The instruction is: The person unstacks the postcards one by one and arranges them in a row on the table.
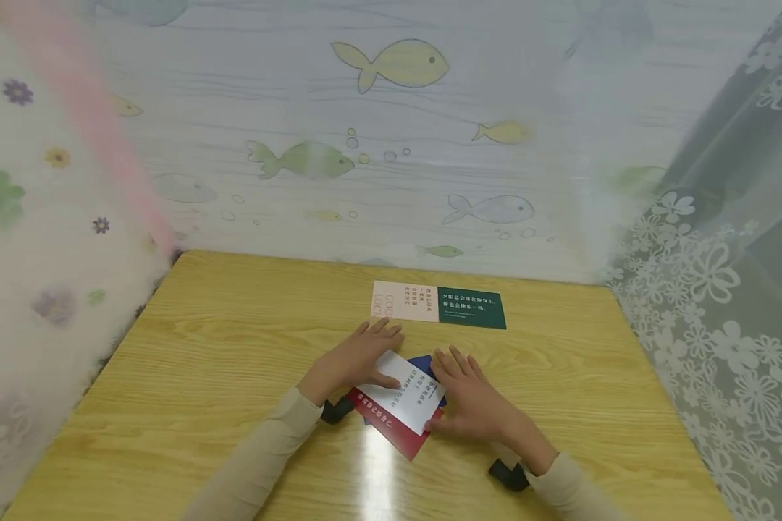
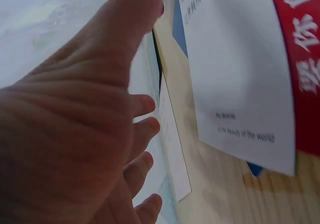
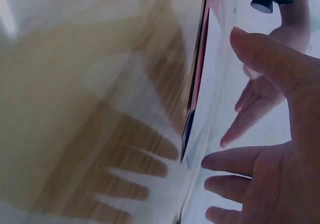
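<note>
A white card (image 1: 404, 394) with printed writing lies on top of a red card (image 1: 400, 436) and a blue card (image 1: 420, 362) in a loose, fanned pile. My left hand (image 1: 355, 358) is over the pile's left side, fingers spread and thumb reaching across the white card. In the left wrist view, those fingers extend past the card's edge and hold nothing. On the right side of the pile is my right hand (image 1: 476, 401), its fingers stretched forward and its thumb near the red card's corner. The right wrist view shows the pile almost edge-on.
Behind the pile, a pale pink card (image 1: 419, 302) and a dark green card (image 1: 472, 310) lie side by side on the wooden table (image 1: 234, 318). A fish-patterned curtain (image 1: 391, 174) hangs along the back edge, with a lace curtain (image 1: 710, 347) at the right.
</note>
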A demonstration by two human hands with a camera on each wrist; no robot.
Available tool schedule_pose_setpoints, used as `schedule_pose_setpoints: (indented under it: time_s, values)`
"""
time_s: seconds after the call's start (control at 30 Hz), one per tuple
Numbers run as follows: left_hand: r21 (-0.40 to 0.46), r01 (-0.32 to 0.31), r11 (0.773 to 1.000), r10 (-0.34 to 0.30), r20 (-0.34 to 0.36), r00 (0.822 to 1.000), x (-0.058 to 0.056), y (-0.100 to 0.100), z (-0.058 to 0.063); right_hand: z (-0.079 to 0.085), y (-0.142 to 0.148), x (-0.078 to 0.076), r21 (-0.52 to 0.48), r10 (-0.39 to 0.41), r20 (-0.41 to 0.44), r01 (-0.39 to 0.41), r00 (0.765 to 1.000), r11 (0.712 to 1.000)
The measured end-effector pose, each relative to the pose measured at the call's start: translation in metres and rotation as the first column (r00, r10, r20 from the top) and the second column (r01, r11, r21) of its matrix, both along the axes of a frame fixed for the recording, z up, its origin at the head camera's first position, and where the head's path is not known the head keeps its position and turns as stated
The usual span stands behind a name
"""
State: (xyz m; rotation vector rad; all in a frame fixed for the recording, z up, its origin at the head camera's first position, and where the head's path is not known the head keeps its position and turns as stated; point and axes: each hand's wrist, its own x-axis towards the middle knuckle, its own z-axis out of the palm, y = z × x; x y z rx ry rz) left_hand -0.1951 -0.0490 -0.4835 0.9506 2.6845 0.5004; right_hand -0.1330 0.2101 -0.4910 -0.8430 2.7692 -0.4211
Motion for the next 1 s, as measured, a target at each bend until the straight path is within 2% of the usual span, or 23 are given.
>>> schedule_pose_setpoints:
  time_s: [0.23, 0.4, 0.67, 1.0]
  values:
    - [0.038, -0.005, 0.999, 0.004, 0.042, 0.999, 0.011, -0.019, -0.005, -0.005, -0.006, 0.009, 0.017, -0.032, 0.026, 0.032, 0.999, 0.999]
    - [0.038, -0.022, 0.999, 0.020, 0.046, 0.999, 0.014, -0.029, -0.009, -0.001, -0.011, 0.015, 0.002, -0.041, 0.039, 0.041, 0.998, 0.999]
    - [0.028, -0.017, 0.999, 0.016, 0.043, 0.999, 0.014, -0.035, -0.010, -0.004, -0.021, 0.021, 0.039, -0.085, 0.021, 0.084, 0.996, 0.996]
    - [0.041, -0.021, 0.999, 0.020, 0.045, 0.999, 0.022, -0.039, -0.009, -0.003, -0.019, 0.022, 0.053, -0.121, 0.003, 0.120, 0.993, 0.991]
